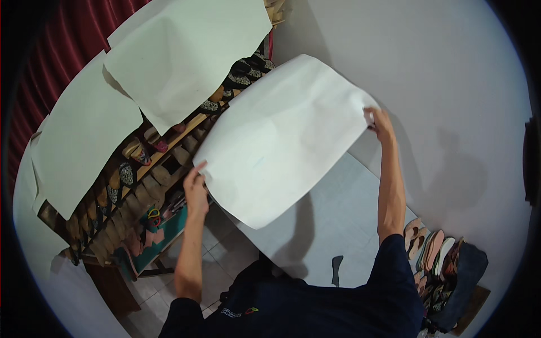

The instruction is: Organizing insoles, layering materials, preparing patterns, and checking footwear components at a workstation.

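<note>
A large white sheet [282, 135], perhaps paper or thin board, is stretched between my two hands above a grey tabletop [332, 208]. My left hand [196, 188] pinches its near left edge, and my right hand [380, 123] grips its right corner with the fingers curled round it. The sheet bows slightly and carries a faint bluish mark near its middle. Part of the tabletop is hidden beneath it. On the table close to my body lies a small dark shoe-sole-shaped piece [336, 270].
Along the left, a wooden rack [186, 127] holds several shoes and shoe lasts, with more white sheets [169, 62] draped over it. Below stands a green-topped surface [163, 239] with scissors [154, 216]. Several shoes [434, 250] and dark blue cloth [470, 276] sit at right, beside the wall.
</note>
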`<state>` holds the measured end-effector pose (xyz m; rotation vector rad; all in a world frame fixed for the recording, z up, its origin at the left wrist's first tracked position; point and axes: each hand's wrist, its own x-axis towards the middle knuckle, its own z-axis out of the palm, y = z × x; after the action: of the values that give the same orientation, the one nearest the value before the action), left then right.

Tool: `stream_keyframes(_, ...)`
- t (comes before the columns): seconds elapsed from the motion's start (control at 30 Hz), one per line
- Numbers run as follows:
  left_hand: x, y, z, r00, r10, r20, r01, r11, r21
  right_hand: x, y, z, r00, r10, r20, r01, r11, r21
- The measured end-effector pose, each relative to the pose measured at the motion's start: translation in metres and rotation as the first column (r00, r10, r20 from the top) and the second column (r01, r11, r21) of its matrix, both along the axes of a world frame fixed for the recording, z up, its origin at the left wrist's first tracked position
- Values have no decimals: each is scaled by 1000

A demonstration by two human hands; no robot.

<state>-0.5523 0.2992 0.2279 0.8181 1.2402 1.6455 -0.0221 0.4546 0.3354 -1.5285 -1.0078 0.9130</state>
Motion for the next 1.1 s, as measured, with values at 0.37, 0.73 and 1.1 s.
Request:
stream_keyframes(0.37,10,12,-234,987,-45,155,124,826,-550,27,39,-313,985,-146,89,166,938,-304)
stream_keyframes(0.73,57,-65,-201,802,-422,423,589,679,-440,38,28,-327,902,-171,396,223,971,-88)
stream_keyframes(1.1,84,-83,-219,715,-688,125,531,418,-737,-56,-302,-348,595,-341,728,482,876,17)
